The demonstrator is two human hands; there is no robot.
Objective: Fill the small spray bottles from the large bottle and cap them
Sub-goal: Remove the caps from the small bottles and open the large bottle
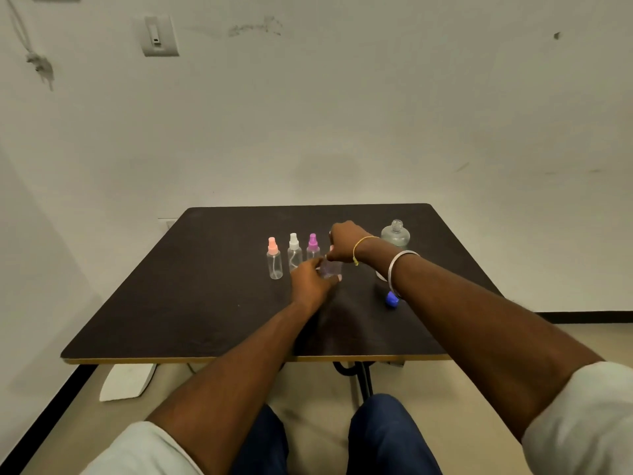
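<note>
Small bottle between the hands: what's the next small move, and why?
Likely twist the top with the right hand, which sits over the neck while the left hand grips the small bottle. The large bottle stands open and a blue cap lies loose on the table; whether that means tightening or loosening, I cannot tell.

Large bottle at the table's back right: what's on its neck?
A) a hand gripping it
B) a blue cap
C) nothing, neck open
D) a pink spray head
C: the large bottle stands with its threaded neck bare, and a blue cap lies apart from it on the table, nearer the person.
</note>
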